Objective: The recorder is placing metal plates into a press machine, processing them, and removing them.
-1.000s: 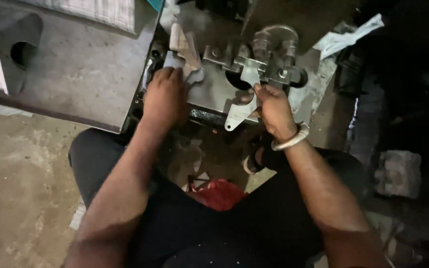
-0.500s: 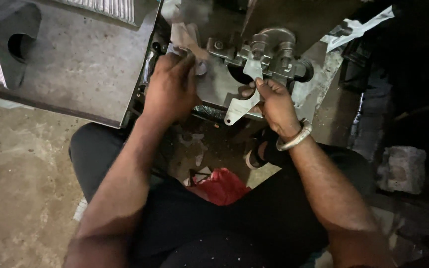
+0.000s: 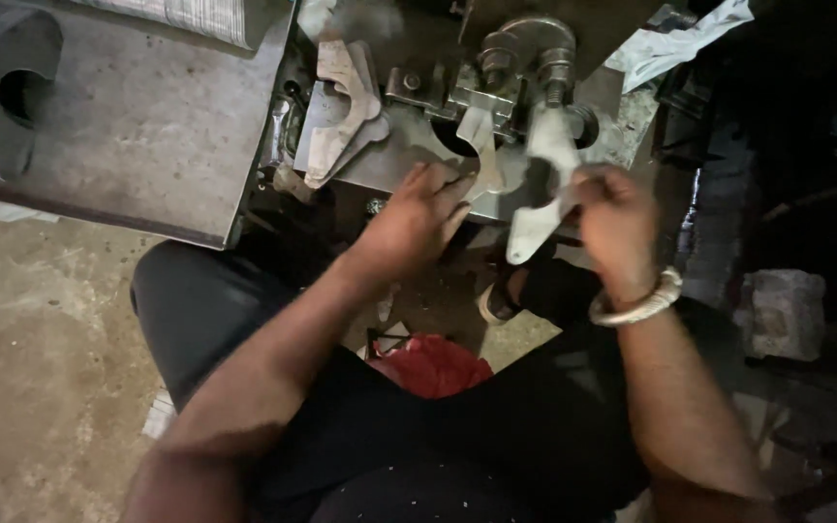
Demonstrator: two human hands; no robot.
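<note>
The right hand [image 3: 612,218], at the right of centre in the frame, is closed around a flat, pale metal plate [image 3: 540,194] with a curved cutout. The fingers grip the plate at its middle right edge. The long axis of the plate runs almost up and down in the picture, leaning a little to the left at the bottom: its upper end reaches the metal fixture [image 3: 525,58] at the top centre, and its lower end hangs free below the hand. So the plate lies to the left of the grip, between the two hands.

The left hand [image 3: 418,218] is in the centre, with fingers spread and half open. Its fingertips touch or nearly touch a second plate [image 3: 481,145] that stands under the fixture; I cannot tell if it really holds it. This hand is the nearer one to the stack of plates [image 3: 341,111] at the upper left of centre, where I count about three similar pieces, overlapping.

One grey steel table [image 3: 138,126] fills the upper left. One red object [image 3: 433,363] lies low at the centre, between the legs. One white bangle [image 3: 636,300] is on the right wrist.
</note>
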